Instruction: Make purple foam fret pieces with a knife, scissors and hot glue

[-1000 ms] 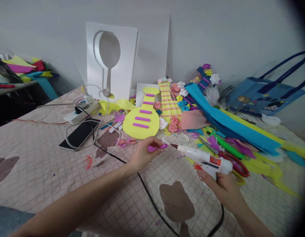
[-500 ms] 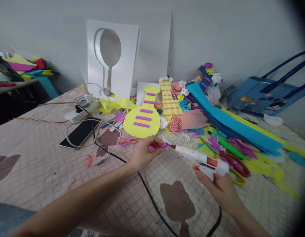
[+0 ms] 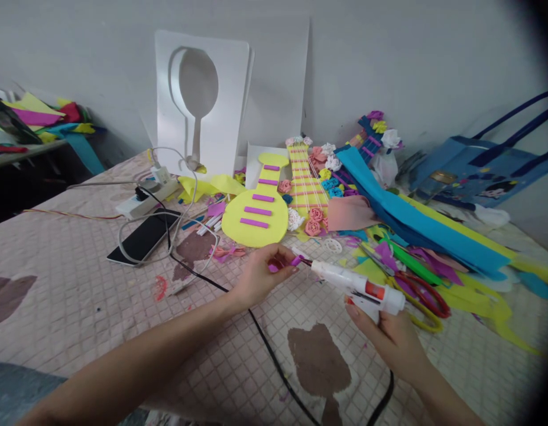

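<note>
My left hand (image 3: 265, 273) pinches a small purple piece (image 3: 297, 260) between thumb and fingers. Wrapped round the handle of a white glue gun (image 3: 357, 285) is my right hand (image 3: 391, 340), and the gun's tip is at the purple piece. Just beyond my left hand lies a yellow guitar-shaped cutout (image 3: 256, 219) with purple strips across its body and neck. A second yellow guitar shape (image 3: 304, 177) with white strings and paper roses stands behind it on the right.
A phone (image 3: 144, 236), cables and a power strip (image 3: 145, 201) lie left. Scissors (image 3: 422, 296), blue paper (image 3: 415, 219) and scraps spread right, before a blue bag (image 3: 469, 171). White boards (image 3: 232, 106) lean on the wall. A black cord crosses the table.
The glue gun and my right hand have moved slightly left, toward my left hand. The purple piece has tilted a little between my left fingers.
</note>
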